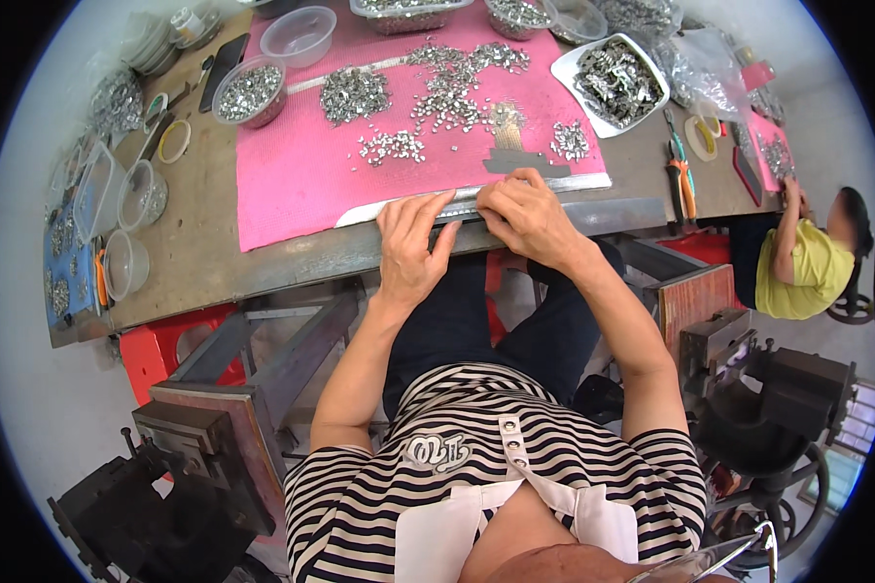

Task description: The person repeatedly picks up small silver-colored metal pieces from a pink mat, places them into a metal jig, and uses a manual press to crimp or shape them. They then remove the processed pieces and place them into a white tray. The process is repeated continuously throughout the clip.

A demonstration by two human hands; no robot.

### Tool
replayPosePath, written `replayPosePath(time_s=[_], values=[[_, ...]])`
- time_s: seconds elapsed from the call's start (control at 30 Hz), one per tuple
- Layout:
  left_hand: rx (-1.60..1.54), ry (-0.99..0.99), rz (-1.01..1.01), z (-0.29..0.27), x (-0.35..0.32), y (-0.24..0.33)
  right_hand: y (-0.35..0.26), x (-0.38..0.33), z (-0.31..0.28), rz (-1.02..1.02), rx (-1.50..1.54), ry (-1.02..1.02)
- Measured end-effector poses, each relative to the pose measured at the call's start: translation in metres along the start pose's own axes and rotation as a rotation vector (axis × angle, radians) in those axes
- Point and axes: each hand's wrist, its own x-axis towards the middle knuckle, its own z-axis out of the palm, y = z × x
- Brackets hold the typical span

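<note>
At the table's near edge lies a narrow silvery metal strip (457, 210) that looks made of small pieces side by side. My left hand (413, 243) curves over its left part, fingers on the far side and thumb on the near side. My right hand (527, 219) is closed at the strip's right end, fingertips pressed together; what sits under them is hidden. Beyond my hands a pink mat (292, 185) carries loose small metal pieces (392, 148) and larger piles (354, 94). A grey flat bar (525, 163) lies just past my right hand, by a patch of brassy pins (506, 126).
A white tray (564, 70) of metal parts stands at the far right, a clear tub (280, 102) of pieces at the far left. Orange-handled pliers (684, 189) lie right of the mat. Further right sits another person (807, 257) in yellow. Vises (204, 457) stand below the table.
</note>
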Motion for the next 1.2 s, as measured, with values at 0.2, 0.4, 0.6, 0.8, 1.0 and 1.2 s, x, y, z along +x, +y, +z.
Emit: replayPosePath(time_s=[0.2,0.4,0.6,0.8,1.0,1.2], values=[[0.024,-0.013,-0.031,-0.011,-0.001,-0.001,0.003,0.000,-0.020,0.034,0.066,-0.101],[0.289,-0.141,-0.092,-0.042,-0.004,-0.015,0.007,-0.040,-0.039,0.400,0.296,-0.118],[-0.036,-0.147,-0.084,-0.020,0.011,-0.003,0.000,-0.083,-0.044,0.369,0.454,0.202],[-0.509,-0.509,0.136,0.101,0.063,0.105,-0.058,-0.209,-0.156,0.680,0.236,0.484],[-1.081,-1.045,-0.002,0.282,0.042,0.261,-0.135,-0.352,-0.210,1.149,-0.178,0.787],[-1.104,-1.196,0.017,0.374,0.013,0.341,-0.134,-0.383,-0.187,1.374,-0.334,0.970]])
